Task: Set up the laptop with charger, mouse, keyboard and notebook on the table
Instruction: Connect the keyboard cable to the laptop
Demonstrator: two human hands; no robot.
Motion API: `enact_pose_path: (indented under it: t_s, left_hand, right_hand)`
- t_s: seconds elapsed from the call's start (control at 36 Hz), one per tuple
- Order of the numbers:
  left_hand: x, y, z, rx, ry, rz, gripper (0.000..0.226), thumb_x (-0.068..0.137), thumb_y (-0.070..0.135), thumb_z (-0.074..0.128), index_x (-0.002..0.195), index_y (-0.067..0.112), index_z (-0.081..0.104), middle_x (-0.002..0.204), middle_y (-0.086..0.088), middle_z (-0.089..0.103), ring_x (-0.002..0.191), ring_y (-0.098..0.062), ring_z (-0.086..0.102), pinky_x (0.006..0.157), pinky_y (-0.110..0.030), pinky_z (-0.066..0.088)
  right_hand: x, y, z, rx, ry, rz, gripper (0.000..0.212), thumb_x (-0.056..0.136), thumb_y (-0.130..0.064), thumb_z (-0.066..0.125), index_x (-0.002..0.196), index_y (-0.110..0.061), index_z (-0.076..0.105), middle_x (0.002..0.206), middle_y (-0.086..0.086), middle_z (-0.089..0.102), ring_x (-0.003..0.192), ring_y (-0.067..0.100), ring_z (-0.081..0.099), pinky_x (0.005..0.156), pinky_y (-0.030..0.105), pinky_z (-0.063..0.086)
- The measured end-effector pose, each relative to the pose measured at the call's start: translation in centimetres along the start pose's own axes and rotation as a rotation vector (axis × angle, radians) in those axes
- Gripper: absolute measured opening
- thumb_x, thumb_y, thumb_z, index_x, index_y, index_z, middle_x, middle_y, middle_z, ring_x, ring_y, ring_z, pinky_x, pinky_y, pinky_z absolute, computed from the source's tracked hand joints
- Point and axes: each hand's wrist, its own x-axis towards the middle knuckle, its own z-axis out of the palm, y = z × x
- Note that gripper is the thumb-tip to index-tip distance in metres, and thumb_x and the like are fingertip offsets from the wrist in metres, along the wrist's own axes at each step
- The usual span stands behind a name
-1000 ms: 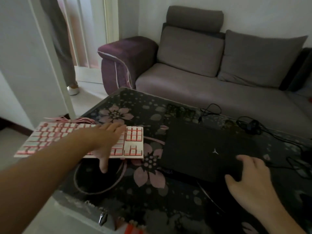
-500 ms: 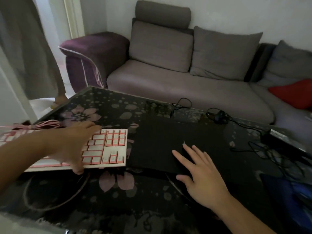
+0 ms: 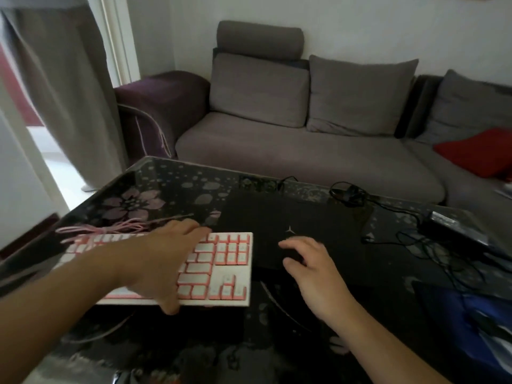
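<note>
Left hand (image 3: 166,261) reaches in from the lower left, palm down across the keyboard (image 3: 219,268), fingers over its far edge and thumb under its near edge, clamped on it. The pink cable (image 3: 110,227) lies bunched behind it. The keyboard's right end sits just beside the closed laptop (image 3: 293,217). Right hand (image 3: 310,270) rests on the laptop's near edge, fingers curled loosely, holding nothing. Charger (image 3: 454,225) and black cords lie far right on the flowered tabletop (image 3: 155,189). A grey sofa (image 3: 304,151) stands behind.
</note>
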Motion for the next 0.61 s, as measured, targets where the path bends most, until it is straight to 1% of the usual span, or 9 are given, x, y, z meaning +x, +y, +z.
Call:
enact_pose_path:
  t_s: [0.03, 0.08, 0.14, 0.17, 0.28, 0.39, 0.44, 0.53, 0.61]
  left_hand:
    - [-1.4, 2.8, -2.6, -0.034, 0.007, 0.039, 0.163, 0.021, 0.094, 0.072, 0.162, 0.049, 0.003, 0.163, 0.015, 0.025, 0.15, -0.019, 0.027, 0.109, -0.04, 0.046]
    - [-3.0, 7.5, -6.3, -0.058, 0.052, 0.105, 0.141, 0.043, 0.074, 0.082, 0.16, 0.047, 0.008, 0.163, 0.008, 0.025, 0.147, -0.019, 0.031, 0.116, -0.042, 0.042]
    - [-3.8, 10.9, -8.4, -0.087, -0.044, 0.17, 0.139, 0.056, 0.062, 0.087, 0.163, 0.038, 0.001, 0.166, 0.008, 0.012, 0.151, -0.019, 0.02, 0.126, -0.037, 0.026]
    - [-3.7, 12.5, -8.9, -0.114, -0.084, 0.199, 0.14, 0.06, 0.059, 0.089, 0.164, 0.035, -0.002, 0.166, 0.01, 0.007, 0.152, -0.018, 0.015, 0.126, -0.035, 0.019]
    - [-3.3, 18.1, -8.8, -0.229, -0.042, 0.294, 0.139, 0.067, 0.052, 0.091, 0.164, 0.032, -0.008, 0.166, 0.009, 0.006, 0.153, -0.019, 0.011, 0.123, -0.035, 0.009]
    - [-3.2, 22.4, -8.1, -0.326, -0.033, 0.369, 0.137, 0.07, 0.047, 0.09, 0.164, 0.035, -0.009, 0.167, 0.008, 0.005, 0.154, -0.022, 0.007, 0.123, -0.038, 0.008]
    - [-3.1, 23.9, -7.6, -0.367, -0.022, 0.374, 0.134, 0.073, 0.047, 0.089, 0.164, 0.035, -0.008, 0.169, 0.009, 0.004, 0.156, -0.022, 0.004, 0.123, -0.038, 0.005]
    - [-3.2, 25.3, -6.4, -0.41, 0.007, 0.361, 0.129, 0.077, 0.054, 0.085, 0.164, 0.035, -0.009, 0.172, 0.01, 0.0, 0.159, -0.018, 0.0, 0.117, -0.033, -0.002]
    - [-3.7, 25.0, -5.2, -0.361, 0.031, 0.352, 0.123, 0.082, 0.059, 0.079, 0.164, 0.033, -0.009, 0.173, 0.011, -0.006, 0.16, -0.016, -0.006, 0.116, -0.033, -0.01]
  right_hand:
    - [-0.9, -1.0, 0.1, 0.202, 0.004, 0.105, 0.023, 0.105, -0.032, 0.056, 0.124, -0.038, 0.069, 0.126, -0.017, 0.067, 0.124, 0.003, 0.059, 0.115, 0.04, 0.046]
    - [-2.5, -2.4, 0.6, 0.553, -0.067, 0.39, 0.026, 0.108, -0.04, 0.05, 0.117, -0.028, 0.072, 0.103, -0.001, 0.08, 0.098, 0.02, 0.077, 0.098, 0.05, 0.059]
    - [-3.5, -2.9, 0.4, 0.748, -0.077, 0.641, 0.035, 0.108, -0.046, 0.046, 0.12, -0.023, 0.07, 0.102, 0.013, 0.081, 0.092, 0.032, 0.08, 0.093, 0.055, 0.06]
    - [-4.1, -2.7, 0.0, 0.765, -0.032, 0.693, 0.036, 0.108, -0.048, 0.046, 0.12, -0.023, 0.069, 0.103, 0.015, 0.08, 0.091, 0.035, 0.079, 0.093, 0.057, 0.06]
    - [-6.4, -1.4, -3.0, 0.606, 0.178, 0.792, 0.038, 0.109, -0.044, 0.047, 0.109, -0.015, 0.072, 0.093, 0.02, 0.079, 0.086, 0.039, 0.078, 0.091, 0.056, 0.06]
    - [-8.9, 1.3, -5.5, 0.531, 0.278, 0.819, 0.042, 0.107, -0.045, 0.052, 0.1, -0.01, 0.073, 0.078, 0.02, 0.079, 0.081, 0.04, 0.077, 0.088, 0.055, 0.06]
    - [-10.2, 2.6, -6.5, 0.466, 0.289, 0.802, 0.043, 0.108, -0.042, 0.051, 0.097, -0.007, 0.073, 0.071, 0.019, 0.077, 0.08, 0.039, 0.076, 0.086, 0.053, 0.06]
    - [-10.9, 3.8, -7.4, 0.431, 0.286, 0.79, 0.045, 0.109, -0.036, 0.051, 0.088, -0.004, 0.073, 0.068, 0.017, 0.077, 0.078, 0.038, 0.075, 0.083, 0.051, 0.06]
    - [-10.8, 5.4, -7.2, 0.335, 0.247, 0.754, 0.046, 0.109, -0.033, 0.05, 0.083, -0.002, 0.072, 0.073, 0.017, 0.077, 0.076, 0.037, 0.074, 0.079, 0.044, 0.057]
